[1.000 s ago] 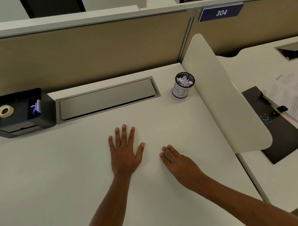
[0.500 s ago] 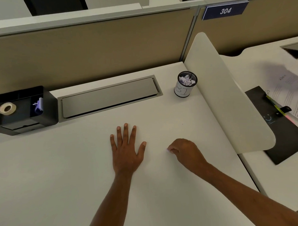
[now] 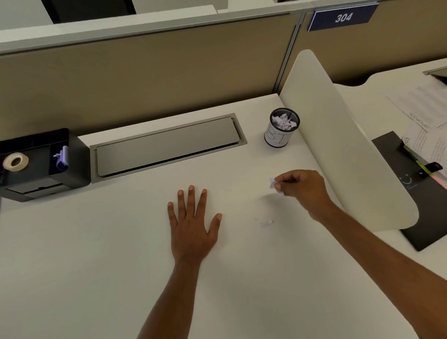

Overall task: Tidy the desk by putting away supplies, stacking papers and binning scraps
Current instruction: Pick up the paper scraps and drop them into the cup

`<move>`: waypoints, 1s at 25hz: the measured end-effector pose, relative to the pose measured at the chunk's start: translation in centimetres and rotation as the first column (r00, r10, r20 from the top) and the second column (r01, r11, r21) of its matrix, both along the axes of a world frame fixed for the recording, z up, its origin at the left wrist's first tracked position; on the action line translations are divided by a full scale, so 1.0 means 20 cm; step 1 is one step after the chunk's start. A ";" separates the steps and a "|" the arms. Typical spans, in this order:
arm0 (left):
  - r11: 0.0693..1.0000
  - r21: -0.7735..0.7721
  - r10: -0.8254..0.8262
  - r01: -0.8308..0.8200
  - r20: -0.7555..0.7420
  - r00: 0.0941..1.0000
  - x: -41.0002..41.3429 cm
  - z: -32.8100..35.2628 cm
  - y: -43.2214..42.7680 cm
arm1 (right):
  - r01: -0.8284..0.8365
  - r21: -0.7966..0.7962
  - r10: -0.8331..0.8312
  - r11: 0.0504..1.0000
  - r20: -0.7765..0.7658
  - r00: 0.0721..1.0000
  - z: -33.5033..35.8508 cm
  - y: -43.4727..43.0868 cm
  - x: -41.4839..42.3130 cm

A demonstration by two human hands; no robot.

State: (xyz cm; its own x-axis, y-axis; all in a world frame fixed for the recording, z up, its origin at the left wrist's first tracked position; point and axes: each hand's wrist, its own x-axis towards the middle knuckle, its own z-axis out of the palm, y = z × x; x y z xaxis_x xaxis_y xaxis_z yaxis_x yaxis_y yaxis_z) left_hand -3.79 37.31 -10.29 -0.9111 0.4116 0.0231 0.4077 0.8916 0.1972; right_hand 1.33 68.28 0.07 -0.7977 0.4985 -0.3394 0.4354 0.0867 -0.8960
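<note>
One paper scrap is pinched in my right hand, near the mesh cup; my left hand lies flat, fingers spread, on the desk.

Two hands are over the desk: one left hand and one right hand. Three paper pieces are outside the bin: one pinched scrap and two loose bits on the desk's middle. One mesh cup stands near the far right corner, its crumpled scraps too jumbled to count. One black organiser sits at the far left edge with one tape roll and one purple item. One grey flap lies along the far edge and one white divider along the right edge. The neighbouring desk carries one black folder, one yellow pen and at least two printed sheets.
</note>
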 end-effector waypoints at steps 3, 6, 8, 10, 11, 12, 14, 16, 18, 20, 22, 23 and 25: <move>1.000 0.004 0.001 -0.001 0.000 1.000 0.00 0.00 0.00 | 0.039 0.011 -0.039 0.999 -0.068 0.997 0.05 0.11 -0.12; 1.000 -0.003 0.000 0.000 -0.003 1.000 0.00 0.00 0.00 | 0.064 0.095 -0.053 0.993 -0.117 0.992 0.10 0.23 -0.28; 1.000 -0.001 0.002 -0.002 -0.006 1.000 0.00 0.00 0.00 | 0.097 0.168 -0.077 0.981 -0.123 0.989 0.12 0.32 -0.41; 1.000 -0.004 0.002 -0.002 -0.001 1.000 0.00 0.00 0.00 | 0.123 0.266 -0.092 0.956 -0.128 0.988 0.15 0.38 -0.52; 1.000 -0.005 0.001 -0.001 0.002 1.000 0.00 0.00 0.00 | 0.124 0.336 -0.084 0.934 -0.129 0.988 0.15 0.41 -0.57; 1.000 -0.004 -0.001 0.001 0.005 1.000 0.00 0.00 0.00 | 0.109 0.426 -0.057 0.898 -0.132 0.990 0.15 0.44 -0.62; 1.000 0.003 -0.001 0.001 0.006 1.000 0.00 0.00 0.00 | 0.027 0.627 0.022 0.778 -0.071 0.997 0.16 0.46 -0.71; 1.000 0.005 0.000 0.000 0.008 1.000 0.00 0.00 0.00 | -0.048 0.721 0.041 0.692 0.026 0.999 0.16 0.46 -0.77; 1.000 0.002 -0.002 0.002 0.010 1.000 0.00 0.00 0.00 | -0.110 0.768 0.057 0.631 0.095 0.994 0.16 0.45 -0.82; 1.000 0.003 -0.003 0.003 0.014 1.000 0.00 0.00 0.00 | -0.188 0.805 0.106 0.563 0.155 0.982 0.13 0.45 -0.86; 1.000 0.004 -0.002 0.002 0.019 1.000 0.00 0.00 0.00 | -0.257 0.816 0.131 0.518 0.221 0.967 0.11 0.45 -0.89; 1.000 0.004 -0.002 0.002 0.021 1.000 0.00 0.00 0.00 | -0.285 0.822 0.134 0.493 0.252 0.958 0.10 0.44 -0.90; 1.000 0.004 -0.002 0.002 0.025 1.000 0.00 0.00 0.00 | -0.313 0.840 0.129 0.443 0.286 0.949 0.08 0.44 -0.90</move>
State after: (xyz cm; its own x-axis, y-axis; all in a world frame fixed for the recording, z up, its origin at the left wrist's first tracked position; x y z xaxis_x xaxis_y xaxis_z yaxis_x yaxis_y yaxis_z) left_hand -3.87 37.31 -10.21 -0.9107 0.4131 0.0020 0.4042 0.8900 0.2109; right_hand -16.76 77.01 1.66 -0.9074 0.4189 0.0339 0.4026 0.8896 -0.2157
